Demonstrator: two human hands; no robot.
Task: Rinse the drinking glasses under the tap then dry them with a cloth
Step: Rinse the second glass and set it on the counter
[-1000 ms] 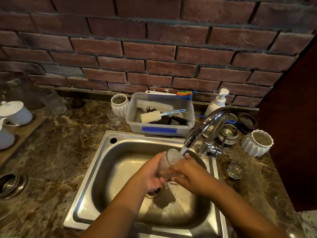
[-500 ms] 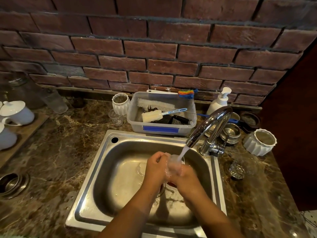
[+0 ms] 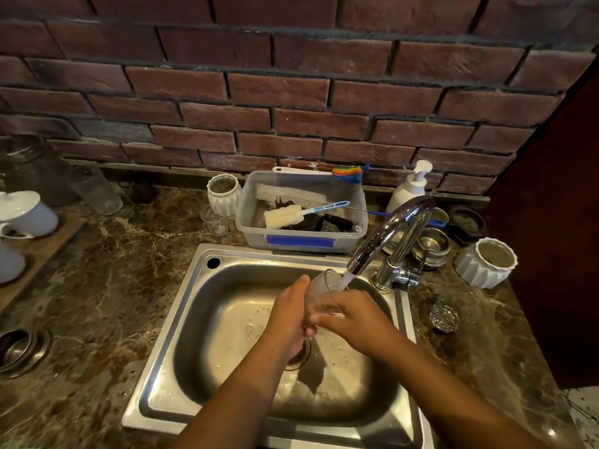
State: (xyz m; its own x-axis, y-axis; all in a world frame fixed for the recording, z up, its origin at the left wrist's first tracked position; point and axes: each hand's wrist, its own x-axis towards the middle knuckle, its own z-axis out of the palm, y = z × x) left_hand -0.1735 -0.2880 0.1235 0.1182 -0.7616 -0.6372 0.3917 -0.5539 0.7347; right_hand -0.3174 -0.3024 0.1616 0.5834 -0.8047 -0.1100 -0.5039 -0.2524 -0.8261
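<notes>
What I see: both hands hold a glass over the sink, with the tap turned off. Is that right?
Not quite. The tap is running: the head view shows water streaming from its spout onto the glass. The left hand and right hand do both hold it over the sink.

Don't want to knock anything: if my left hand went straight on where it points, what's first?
Your left hand would likely meet the sink's back wall, then the plastic tub; depth unclear.
</notes>
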